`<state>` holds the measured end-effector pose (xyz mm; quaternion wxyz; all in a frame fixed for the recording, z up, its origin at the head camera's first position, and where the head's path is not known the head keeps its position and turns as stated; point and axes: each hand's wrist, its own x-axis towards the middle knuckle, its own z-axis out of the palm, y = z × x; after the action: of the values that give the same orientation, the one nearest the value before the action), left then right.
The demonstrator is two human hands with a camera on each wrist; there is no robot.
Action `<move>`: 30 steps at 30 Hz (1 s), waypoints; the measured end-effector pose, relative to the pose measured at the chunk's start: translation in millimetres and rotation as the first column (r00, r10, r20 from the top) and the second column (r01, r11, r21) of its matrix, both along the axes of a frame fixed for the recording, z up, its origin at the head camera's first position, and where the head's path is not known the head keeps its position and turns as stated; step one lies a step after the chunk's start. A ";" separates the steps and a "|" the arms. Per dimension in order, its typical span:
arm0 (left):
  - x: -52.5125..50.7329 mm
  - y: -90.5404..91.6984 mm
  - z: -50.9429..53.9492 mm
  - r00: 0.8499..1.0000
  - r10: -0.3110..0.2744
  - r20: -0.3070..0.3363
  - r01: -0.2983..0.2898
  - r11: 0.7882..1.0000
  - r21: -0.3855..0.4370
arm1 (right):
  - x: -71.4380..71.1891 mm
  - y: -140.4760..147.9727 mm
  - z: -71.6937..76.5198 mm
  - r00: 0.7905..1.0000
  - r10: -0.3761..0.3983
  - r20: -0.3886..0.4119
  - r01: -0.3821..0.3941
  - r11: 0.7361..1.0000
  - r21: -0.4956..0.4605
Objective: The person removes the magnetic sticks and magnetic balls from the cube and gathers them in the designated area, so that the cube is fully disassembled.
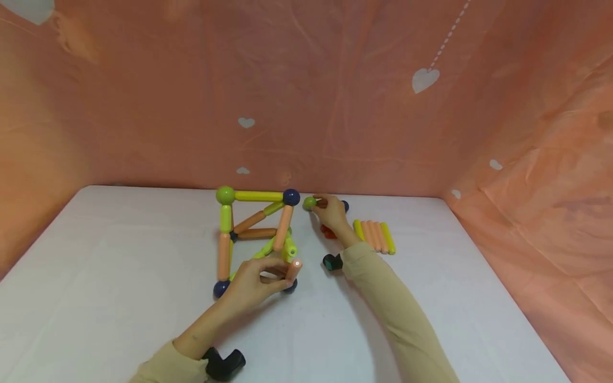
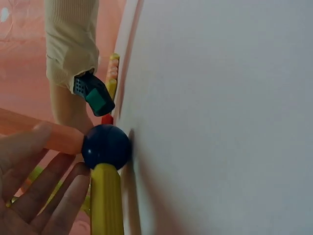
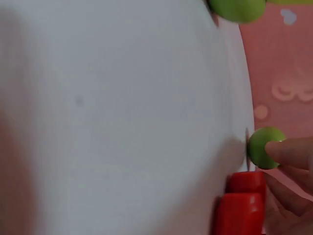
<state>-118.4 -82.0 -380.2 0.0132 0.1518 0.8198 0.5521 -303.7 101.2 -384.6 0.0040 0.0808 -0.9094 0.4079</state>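
Observation:
My left hand [image 1: 257,280] pinches an orange rod [image 1: 293,270] between thumb and fingers. In the left wrist view that rod meets a dark blue ball [image 2: 106,147], and a yellow rod [image 2: 106,200] joins the same ball. Beside the hand stands a frame of rods and balls, with a yellow rod [image 1: 258,196] along its top between a green ball [image 1: 225,195] and a blue ball [image 1: 291,197]. Farther back, my right hand [image 1: 332,214] pinches a loose green ball [image 3: 261,149] at the table surface. The left fingers partly hide the frame's lower side.
Red pieces [image 3: 239,213] lie just below the right hand. To its right is a row of yellow and orange rods [image 1: 375,236]. Another dark blue ball [image 1: 345,206] sits behind that hand. A draped pink cloth [image 1: 335,106] borders the white table [image 1: 455,298].

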 end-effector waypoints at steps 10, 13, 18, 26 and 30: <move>-0.8 -3.3 -0.5 0.999 -0.013 0.038 0.014 1.000 -0.017 | -4.2 4.6 0.8 0.999 -0.033 0.036 0.033 0.999 -0.002; 0.4 -6.9 -0.4 0.998 -0.006 0.069 0.007 1.000 -0.025 | 2.5 5.8 3.8 1.000 0.001 0.028 0.000 1.000 -0.025; 5.0 -20.5 0.6 0.996 0.031 0.084 -0.026 0.998 -0.056 | 26.3 12.1 7.9 0.995 0.089 -0.046 -0.093 0.993 -0.078; 5.6 -39.3 -4.0 0.996 0.021 -0.081 -0.041 0.967 -0.251 | 67.2 26.7 4.2 0.942 0.331 -0.052 -0.335 0.926 -0.176; 7.1 -41.5 -8.3 0.995 -0.034 -0.089 0.004 0.947 -0.320 | 86.8 31.9 0.4 0.850 0.526 0.013 -0.502 0.818 -0.280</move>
<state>-111.3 -123.5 -388.5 0.0047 0.1812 0.8965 0.4042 -216.9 133.1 -384.2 -0.1363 0.3036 -0.7897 0.5154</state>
